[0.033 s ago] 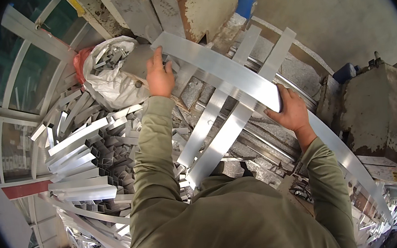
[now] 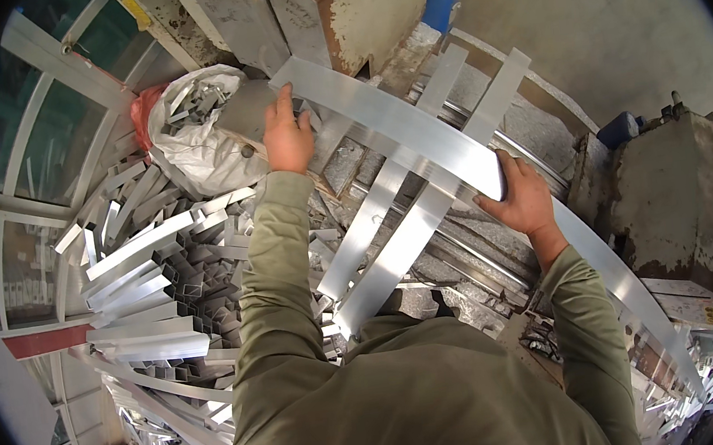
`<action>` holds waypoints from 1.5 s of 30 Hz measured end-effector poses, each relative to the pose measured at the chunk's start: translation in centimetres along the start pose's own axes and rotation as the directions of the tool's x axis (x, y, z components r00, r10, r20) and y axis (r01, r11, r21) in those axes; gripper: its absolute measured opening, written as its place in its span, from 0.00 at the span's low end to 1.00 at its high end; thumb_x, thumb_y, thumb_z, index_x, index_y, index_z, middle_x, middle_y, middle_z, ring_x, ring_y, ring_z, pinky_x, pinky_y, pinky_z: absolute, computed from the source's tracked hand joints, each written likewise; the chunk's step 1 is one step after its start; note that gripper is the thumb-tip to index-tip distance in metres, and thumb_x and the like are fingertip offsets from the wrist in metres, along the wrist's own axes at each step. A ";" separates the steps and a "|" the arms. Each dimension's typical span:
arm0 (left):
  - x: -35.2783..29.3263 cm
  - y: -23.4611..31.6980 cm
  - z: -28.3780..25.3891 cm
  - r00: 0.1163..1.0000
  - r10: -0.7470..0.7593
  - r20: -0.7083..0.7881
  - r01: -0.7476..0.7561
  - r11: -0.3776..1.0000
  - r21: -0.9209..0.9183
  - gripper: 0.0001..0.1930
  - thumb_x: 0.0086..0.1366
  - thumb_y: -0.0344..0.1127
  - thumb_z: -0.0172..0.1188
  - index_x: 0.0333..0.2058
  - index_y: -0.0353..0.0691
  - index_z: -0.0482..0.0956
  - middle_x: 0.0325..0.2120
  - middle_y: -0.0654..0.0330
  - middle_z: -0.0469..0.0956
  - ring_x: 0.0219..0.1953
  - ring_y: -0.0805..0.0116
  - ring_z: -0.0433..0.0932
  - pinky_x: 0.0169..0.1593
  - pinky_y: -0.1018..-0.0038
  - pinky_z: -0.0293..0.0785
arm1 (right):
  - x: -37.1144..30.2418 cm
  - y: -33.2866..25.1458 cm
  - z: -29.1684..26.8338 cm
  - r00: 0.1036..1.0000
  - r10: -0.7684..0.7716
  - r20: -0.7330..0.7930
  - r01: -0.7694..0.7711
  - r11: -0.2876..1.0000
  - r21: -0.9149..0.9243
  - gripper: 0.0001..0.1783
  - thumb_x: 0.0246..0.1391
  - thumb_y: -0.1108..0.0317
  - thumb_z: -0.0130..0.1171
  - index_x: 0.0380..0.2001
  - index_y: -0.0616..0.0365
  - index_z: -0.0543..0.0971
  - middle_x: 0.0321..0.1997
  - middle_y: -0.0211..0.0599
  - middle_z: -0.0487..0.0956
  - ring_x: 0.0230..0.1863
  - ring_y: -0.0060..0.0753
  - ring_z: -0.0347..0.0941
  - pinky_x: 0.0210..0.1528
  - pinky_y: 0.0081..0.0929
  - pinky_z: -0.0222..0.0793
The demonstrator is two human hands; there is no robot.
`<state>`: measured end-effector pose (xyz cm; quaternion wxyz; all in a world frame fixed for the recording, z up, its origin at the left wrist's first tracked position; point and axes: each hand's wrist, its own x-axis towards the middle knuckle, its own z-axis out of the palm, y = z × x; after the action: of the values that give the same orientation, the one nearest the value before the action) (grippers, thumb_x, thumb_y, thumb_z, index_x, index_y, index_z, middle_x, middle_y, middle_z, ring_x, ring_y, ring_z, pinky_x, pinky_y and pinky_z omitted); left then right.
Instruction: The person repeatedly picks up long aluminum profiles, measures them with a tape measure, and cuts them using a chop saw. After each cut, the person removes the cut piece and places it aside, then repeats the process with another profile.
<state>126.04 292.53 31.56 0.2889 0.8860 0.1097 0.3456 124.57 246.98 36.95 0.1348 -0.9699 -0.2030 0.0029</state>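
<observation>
A wide, flat silver aluminium bar slants across the middle, over two narrower aluminium bars lying crosswise below it. Near its far left end is my left hand, fingers stretched and thumb apart, with the fingertips at the bar's edge. My right hand is closed on the wide bar's right part, the thumb on its near side. A long silver strip runs on past my right wrist to the lower right; whether it is the same piece is hidden by the hand.
Many cut metal tubes are heaped on the left, beside a white sack of offcuts. Worn machine housings stand at the back and on the right. A blue jug stands by the wall. Metal rails lie beneath the bars.
</observation>
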 end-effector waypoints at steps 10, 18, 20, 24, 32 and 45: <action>-0.5 -0.7 1.3 0.998 -0.039 0.058 0.036 0.999 0.041 0.44 0.67 0.41 0.77 0.75 0.31 0.66 0.67 0.34 0.74 0.67 0.32 0.74 0.70 0.48 0.71 | -0.1 0.6 0.2 0.998 -0.058 -0.039 0.059 0.998 0.009 0.59 0.46 0.37 0.77 0.74 0.61 0.71 0.60 0.58 0.82 0.60 0.63 0.78 0.63 0.56 0.73; -5.3 14.4 3.5 0.773 0.524 0.358 -0.432 0.848 -0.308 0.44 0.65 0.40 0.77 0.74 0.31 0.68 0.73 0.35 0.68 0.77 0.32 0.63 0.80 0.43 0.58 | -1.1 3.1 1.5 0.964 -0.152 -0.219 0.181 0.976 0.118 0.53 0.44 0.40 0.77 0.66 0.68 0.77 0.49 0.53 0.85 0.49 0.63 0.82 0.53 0.53 0.78; -6.1 20.0 6.4 0.525 0.694 0.492 -0.567 0.717 -0.405 0.49 0.59 0.41 0.81 0.75 0.32 0.67 0.74 0.38 0.68 0.77 0.36 0.64 0.81 0.42 0.55 | -1.9 3.3 0.9 0.977 -0.098 -0.189 0.110 0.993 0.051 0.53 0.44 0.38 0.76 0.66 0.67 0.78 0.48 0.52 0.84 0.49 0.61 0.83 0.52 0.54 0.78; -7.9 25.1 8.2 0.294 0.747 0.597 -0.711 0.588 -0.386 0.58 0.48 0.45 0.87 0.75 0.34 0.65 0.74 0.43 0.68 0.78 0.42 0.65 0.81 0.42 0.54 | -2.6 3.4 0.0 0.990 -0.055 -0.133 0.066 0.995 0.081 0.53 0.47 0.38 0.75 0.68 0.66 0.76 0.51 0.52 0.84 0.54 0.59 0.82 0.58 0.53 0.76; -8.8 25.9 8.3 0.298 0.688 0.662 -0.772 0.581 -0.256 0.59 0.48 0.50 0.87 0.74 0.33 0.65 0.74 0.43 0.68 0.77 0.41 0.64 0.82 0.43 0.53 | -13.4 13.7 -7.6 0.466 0.113 -0.877 -0.077 0.993 0.087 0.31 0.59 0.55 0.74 0.62 0.55 0.82 0.57 0.50 0.84 0.60 0.58 0.78 0.66 0.55 0.71; -9.4 26.4 8.7 0.299 0.679 0.671 -0.791 0.570 -0.224 0.58 0.48 0.49 0.88 0.74 0.32 0.66 0.74 0.45 0.70 0.76 0.43 0.66 0.83 0.44 0.51 | -36.2 39.4 -32.5 -0.123 0.468 -0.875 -0.745 0.539 0.393 0.50 0.49 0.44 0.80 0.64 0.72 0.79 0.55 0.65 0.87 0.58 0.67 0.84 0.65 0.48 0.78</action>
<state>124.86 263.62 36.74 0.0488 0.9125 -0.4003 0.0688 108.81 189.54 56.19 0.0914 -0.7440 0.3977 -0.5291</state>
